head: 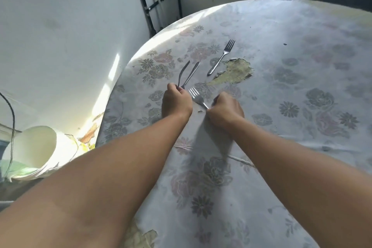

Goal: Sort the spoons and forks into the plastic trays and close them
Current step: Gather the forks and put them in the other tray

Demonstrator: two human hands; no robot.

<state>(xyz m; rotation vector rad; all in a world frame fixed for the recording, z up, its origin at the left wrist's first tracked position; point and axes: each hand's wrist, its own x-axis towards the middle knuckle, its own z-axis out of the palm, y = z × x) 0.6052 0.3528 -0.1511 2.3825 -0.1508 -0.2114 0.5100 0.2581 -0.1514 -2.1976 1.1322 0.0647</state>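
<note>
Steel cutlery gathered, no trays in sight

Steel pieces are being collected from the round counter (281, 147), which wears a pale, flower-printed plastic cloth. Nearest, both forearms reach forward over it. The right hand (225, 111) is clenched around the handle of a silver metal fork (198, 97), its tines pointing up and to the left. Just beside it, the left hand (176, 102) grips the ends of two slim silver utensils (188, 73) that fan away from the fist; seen edge-on, they cannot be told as spoons or forks. Farther off, a second silver fork (221, 56) lies loose on the cloth, tines away from the person, beside a worn patch (233, 70) where the covering has peeled.

Judging from this, the step in hand is picking up the cutlery. The plastic trays are not visible, so sorting has not begun. The next move probably calls for taking the far fork too, then finding the trays.
</note>
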